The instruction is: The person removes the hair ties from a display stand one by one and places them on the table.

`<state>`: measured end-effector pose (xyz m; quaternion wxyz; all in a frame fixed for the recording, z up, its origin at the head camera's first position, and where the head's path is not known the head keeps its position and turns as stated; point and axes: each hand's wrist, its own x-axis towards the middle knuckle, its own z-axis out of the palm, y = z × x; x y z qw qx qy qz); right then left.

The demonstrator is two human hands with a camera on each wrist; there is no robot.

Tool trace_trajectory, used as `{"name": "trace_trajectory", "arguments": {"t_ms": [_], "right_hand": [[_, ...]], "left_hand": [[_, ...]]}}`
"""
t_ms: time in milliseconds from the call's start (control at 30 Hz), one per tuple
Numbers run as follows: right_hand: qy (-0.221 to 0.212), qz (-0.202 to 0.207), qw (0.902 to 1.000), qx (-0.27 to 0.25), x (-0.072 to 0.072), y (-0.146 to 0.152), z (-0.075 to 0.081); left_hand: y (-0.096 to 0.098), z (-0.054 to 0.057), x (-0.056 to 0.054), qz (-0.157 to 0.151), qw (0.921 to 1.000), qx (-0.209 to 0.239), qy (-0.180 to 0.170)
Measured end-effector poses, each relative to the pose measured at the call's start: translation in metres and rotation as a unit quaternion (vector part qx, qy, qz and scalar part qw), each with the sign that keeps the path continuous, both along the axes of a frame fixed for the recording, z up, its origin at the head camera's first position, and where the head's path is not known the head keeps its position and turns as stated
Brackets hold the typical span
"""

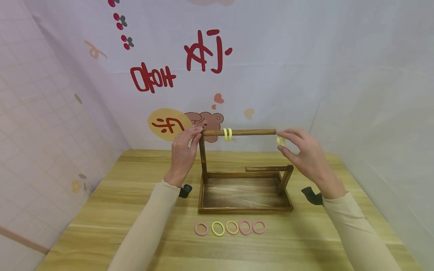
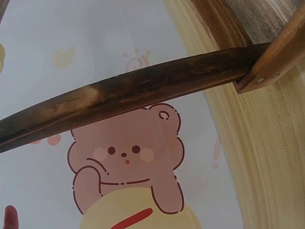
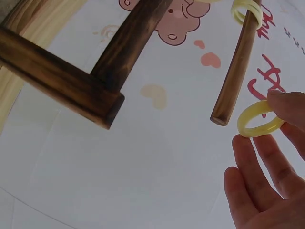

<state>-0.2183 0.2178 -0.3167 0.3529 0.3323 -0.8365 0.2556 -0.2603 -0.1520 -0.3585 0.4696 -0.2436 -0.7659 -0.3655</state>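
Observation:
A dark wooden stand (image 1: pixel 204 158) with a tray base carries a long upper rod (image 1: pixel 254 132) and a shorter lower rod (image 1: pixel 266 169). Two yellow rings (image 1: pixel 228 134) hang on the upper rod. My left hand (image 1: pixel 184 148) grips the stand's top corner at that rod's left end; in the left wrist view only a fingertip (image 2: pixel 11 218) shows. Between thumb and fingers, my right hand (image 1: pixel 306 154) pinches another yellow ring (image 3: pixel 245 125). This ring is just off the upper rod's free end (image 3: pixel 220 120), apart from it in the right wrist view.
In front of the stand, a row of rings lies on the wooden table (image 1: pixel 135 226): pink (image 1: pixel 201 229), yellow (image 1: pixel 218 228), orange (image 1: pixel 232 227) and two more pink (image 1: pixel 259 227). Black curved pieces (image 1: pixel 312 196) show by both wrists. A printed cloth (image 1: pixel 271 75) hangs behind.

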Motion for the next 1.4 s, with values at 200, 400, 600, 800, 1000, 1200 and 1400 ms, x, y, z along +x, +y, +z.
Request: {"name": "trace_trajectory", "arguments": {"t_ms": [200,400,600,800,1000,1200,1400], "right_hand": [[-0.001,0.006,0.9999,0.009,0.013,0.000,-0.004],[0.007,0.017,0.9996,0.021,0.025,0.002,-0.009],[0.010,0.029,0.9988,0.038,0.036,0.005,-0.020],[-0.006,0.032,0.9981,0.052,0.045,0.008,-0.031],[-0.014,0.037,0.9972,0.064,0.054,0.011,-0.041],[-0.015,0.044,0.9963,0.073,0.060,0.015,-0.048],[-0.029,0.046,0.9935,0.100,0.067,0.017,-0.058]], "left_hand": [[0.000,0.001,0.002,0.001,1.0000,-0.002,-0.003],[0.000,0.002,0.001,0.000,1.0000,-0.003,-0.007],[0.000,0.000,0.001,0.001,1.0000,-0.003,-0.005],[0.000,0.001,0.002,-0.001,1.0000,-0.001,-0.001],[0.001,0.002,0.002,-0.003,1.0000,0.003,0.001],[0.000,0.002,0.001,0.000,1.0000,-0.003,-0.003],[-0.001,0.003,-0.001,0.002,0.9999,-0.011,-0.001]]}}
